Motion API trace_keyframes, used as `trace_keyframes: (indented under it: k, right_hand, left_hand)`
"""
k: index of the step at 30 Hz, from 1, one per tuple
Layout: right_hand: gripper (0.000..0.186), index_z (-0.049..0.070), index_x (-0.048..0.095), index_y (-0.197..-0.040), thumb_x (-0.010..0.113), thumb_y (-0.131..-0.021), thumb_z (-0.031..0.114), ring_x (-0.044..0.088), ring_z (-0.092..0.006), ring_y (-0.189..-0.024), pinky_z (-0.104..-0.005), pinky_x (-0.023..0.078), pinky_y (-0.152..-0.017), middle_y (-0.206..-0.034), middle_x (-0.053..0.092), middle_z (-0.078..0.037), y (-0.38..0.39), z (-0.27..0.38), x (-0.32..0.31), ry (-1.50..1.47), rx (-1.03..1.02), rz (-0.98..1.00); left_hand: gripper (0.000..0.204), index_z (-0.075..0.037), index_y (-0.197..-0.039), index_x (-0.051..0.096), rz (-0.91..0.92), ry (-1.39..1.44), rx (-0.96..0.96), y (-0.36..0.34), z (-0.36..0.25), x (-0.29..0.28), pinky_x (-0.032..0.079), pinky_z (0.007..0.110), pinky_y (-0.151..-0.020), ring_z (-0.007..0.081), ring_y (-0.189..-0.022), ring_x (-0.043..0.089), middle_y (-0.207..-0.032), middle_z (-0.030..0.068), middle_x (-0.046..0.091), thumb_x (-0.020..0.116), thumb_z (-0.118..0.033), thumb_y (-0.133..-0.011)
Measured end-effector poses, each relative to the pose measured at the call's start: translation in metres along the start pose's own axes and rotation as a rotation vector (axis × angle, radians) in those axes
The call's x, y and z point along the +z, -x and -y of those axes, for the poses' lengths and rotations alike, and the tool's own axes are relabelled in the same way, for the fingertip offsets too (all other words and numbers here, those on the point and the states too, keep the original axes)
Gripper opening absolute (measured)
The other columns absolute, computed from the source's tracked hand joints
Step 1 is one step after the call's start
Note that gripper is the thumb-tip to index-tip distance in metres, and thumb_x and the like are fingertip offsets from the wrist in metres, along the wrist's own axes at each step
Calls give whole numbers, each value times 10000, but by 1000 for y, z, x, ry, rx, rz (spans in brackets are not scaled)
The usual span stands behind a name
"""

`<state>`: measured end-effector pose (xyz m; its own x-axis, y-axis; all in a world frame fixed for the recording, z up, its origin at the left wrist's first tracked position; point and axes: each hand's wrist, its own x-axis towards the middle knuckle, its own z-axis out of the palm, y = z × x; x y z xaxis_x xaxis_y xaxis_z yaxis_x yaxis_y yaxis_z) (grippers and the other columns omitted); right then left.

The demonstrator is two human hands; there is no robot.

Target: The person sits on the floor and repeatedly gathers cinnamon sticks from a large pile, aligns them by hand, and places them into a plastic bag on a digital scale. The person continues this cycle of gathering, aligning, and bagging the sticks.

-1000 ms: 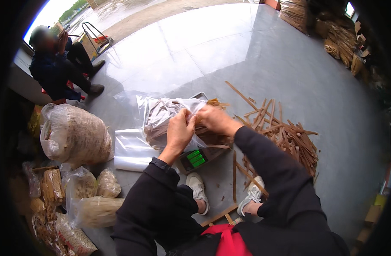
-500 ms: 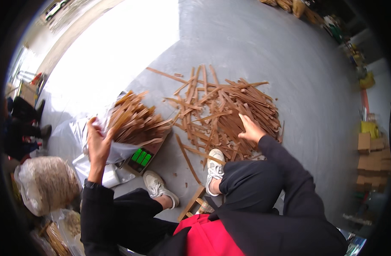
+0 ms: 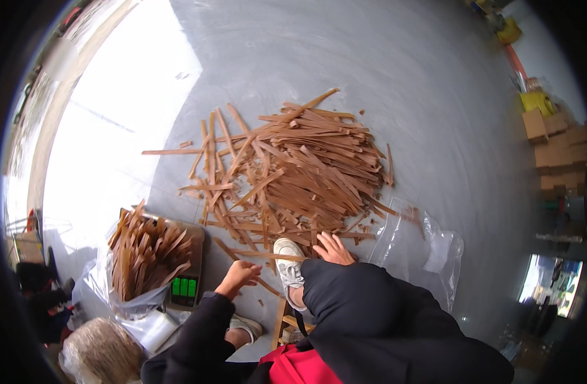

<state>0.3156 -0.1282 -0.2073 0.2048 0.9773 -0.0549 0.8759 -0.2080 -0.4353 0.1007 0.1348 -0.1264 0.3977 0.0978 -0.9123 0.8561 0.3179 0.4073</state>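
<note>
A heap of flat brown strips point(image 3: 325, 160) that look like dried leaf or bark spreads over the floor in front of me. At the heap's near edge, my right hand point(image 3: 335, 248) lies with fingers apart beside my shoe and knee, holding nothing I can see. My left hand point(image 3: 241, 276) hovers left of my shoe, fingers curled together; whether something small is in them is hidden. One loose strip point(image 3: 224, 248) runs behind that hand. Further left, a clear plastic bag point(image 3: 140, 306) full of upright strips point(image 3: 149, 249) stands on a digital scale point(image 3: 196, 256) with a lit green display.
A clear plastic bag point(image 3: 444, 249) lies flat right of the heap. Near my left arm are a white roll or packet point(image 3: 154, 329) and a wrapped brown bale point(image 3: 101, 352). A low wooden stool point(image 3: 282, 323) is beneath me. Cardboard boxes point(image 3: 562, 153) stack along the right.
My view has swung, so the scene has shifted. My left hand has left the filled bag and come right, its fingers now curled. My right hand has lowered to the heap's near edge.
</note>
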Motion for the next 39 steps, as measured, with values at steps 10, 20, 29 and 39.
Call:
trace_keyframes:
  k: [10, 20, 29, 39]
  right_hand:
    - [787, -15, 372, -1300, 762, -694, 304, 363, -350, -1237, -404, 330, -1034, -1309, 396, -211, -99, -136, -75, -175, 593, -236]
    - [830, 89, 457, -1215, 877, -508, 203, 369, -371, -1152, -465, 422, -927, -1212, 349, -170, -138, -81, -44, -83, 462, 151]
    - [743, -50, 486, -1182, 813, -558, 187, 517, -395, -1038, -428, 418, -938, -1090, 523, -212, -128, -63, -31, -409, 673, 241]
    - [907, -26, 478, -1243, 853, -516, 364, 502, -314, -1140, -378, 401, -961, -1248, 501, -226, -136, -62, -39, -770, 601, 439]
  left_hand:
    - [583, 8, -1221, 454, -235, 1178, -53, -114, 32, 65, 300, 401, -1029, 314, -1233, 383, -1310, 148, 422, 747, -221, -771]
    - [294, -98, -1067, 566, -392, 1311, -73, -135, 17, 47, 405, 396, -857, 277, -1068, 534, -1125, 20, 566, 676, -199, -814]
    - [231, 23, -1066, 495, -383, 1205, 2, -123, 11, 57, 549, 339, -723, 299, -910, 645, -1066, 185, 613, 506, -102, -873]
    - [540, -33, -1366, 265, -97, 1042, 110, -124, -28, 78, 478, 356, -875, 223, -989, 558, -1220, 139, 499, 521, -38, -890]
